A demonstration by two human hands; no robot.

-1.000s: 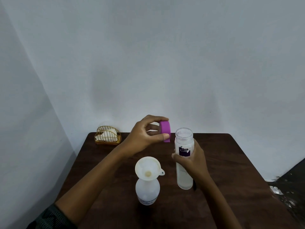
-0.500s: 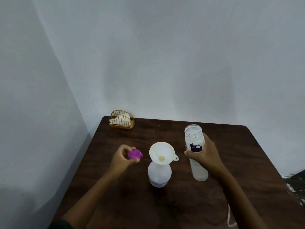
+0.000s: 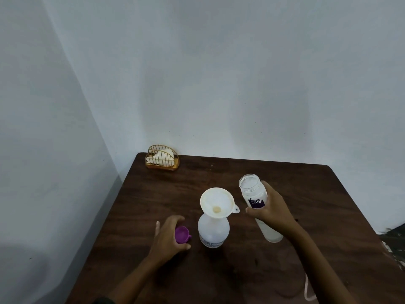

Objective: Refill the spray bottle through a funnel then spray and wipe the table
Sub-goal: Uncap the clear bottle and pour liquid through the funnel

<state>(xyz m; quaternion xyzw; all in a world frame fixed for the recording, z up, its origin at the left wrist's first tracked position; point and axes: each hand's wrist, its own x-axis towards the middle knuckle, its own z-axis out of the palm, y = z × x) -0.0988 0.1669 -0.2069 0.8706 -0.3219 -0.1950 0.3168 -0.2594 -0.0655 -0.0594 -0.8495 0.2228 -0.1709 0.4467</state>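
left hand point(image 3: 167, 240) curled round purple cap point(image 3: 182, 234), 9 o'clock of spray bottle point(image 3: 213, 232), right hand point(image 3: 272, 212) fingers wrapped on uncapped refill bottle point(image 3: 253, 190) at 3 o'clock, funnel point(image 3: 217, 202) in neck, open table point(image 3: 306, 189) toward 1 o'clock

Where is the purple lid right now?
In the head view the purple lid is held in the left hand, low over the table, just left of the spray bottle carrying the funnel.

Purple label point(image 3: 256, 203) on clear bottle point(image 3: 252, 188) — white lettering "Cal", rest hidden; spray bottle point(image 3: 213, 231) small print — illegible
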